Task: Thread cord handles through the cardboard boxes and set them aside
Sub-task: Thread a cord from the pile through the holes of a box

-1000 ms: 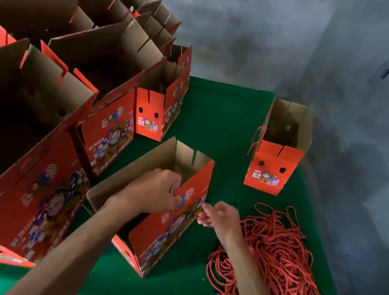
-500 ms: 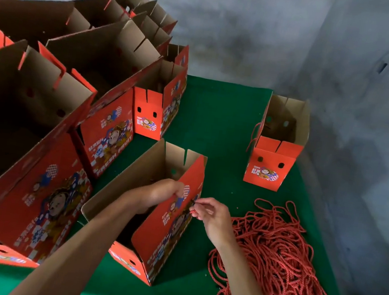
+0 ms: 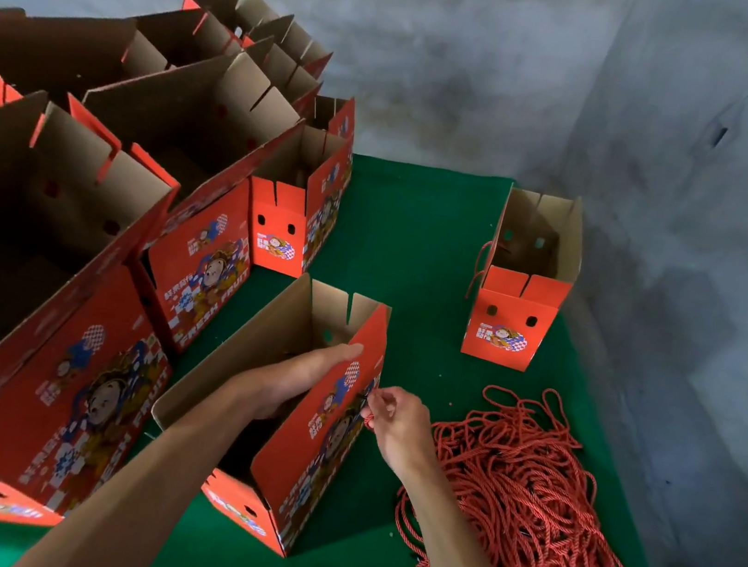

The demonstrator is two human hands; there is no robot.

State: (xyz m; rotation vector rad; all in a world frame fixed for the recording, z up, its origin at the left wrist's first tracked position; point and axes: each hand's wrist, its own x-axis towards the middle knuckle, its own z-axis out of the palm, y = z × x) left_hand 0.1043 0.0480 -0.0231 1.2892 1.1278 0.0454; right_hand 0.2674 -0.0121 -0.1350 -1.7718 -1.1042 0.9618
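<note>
An open red printed cardboard box [image 3: 321, 426] stands tilted on the green cloth-covered table [image 3: 417, 241], near its front edge. The left hand [image 3: 294, 380] reaches inside, fingers extended flat against the inner face of the right-hand wall. The right hand [image 3: 395, 420] is outside that wall, pinching a red cord end [image 3: 368, 421] right at the printed panel. A tangled pile of red cords [image 3: 520, 494] lies just to the right. Farther back on the right stands a single box with a cord fitted [image 3: 520, 300]. A crowd of open boxes [image 3: 132, 198] fills the left side.
</note>
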